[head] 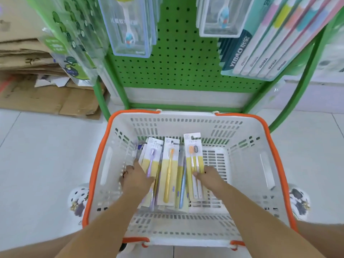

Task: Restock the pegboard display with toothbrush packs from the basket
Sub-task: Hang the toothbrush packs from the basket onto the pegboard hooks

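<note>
- Head view looks down into a white basket (260, 164) with an orange rim, standing on the floor just in front of the green pegboard (178, 58).
- Toothbrush packs (168, 172) lie in a loose pile on the basket's bottom, toward its left side.
- Left hand (136, 175) rests on the purple-brush pack (151, 155) at the pile's left edge; whether its fingers curl round it cannot be told.
- Right hand (208, 175) pinches the two-brush pack (193, 159), at the pile's right, tilted up.
</note>
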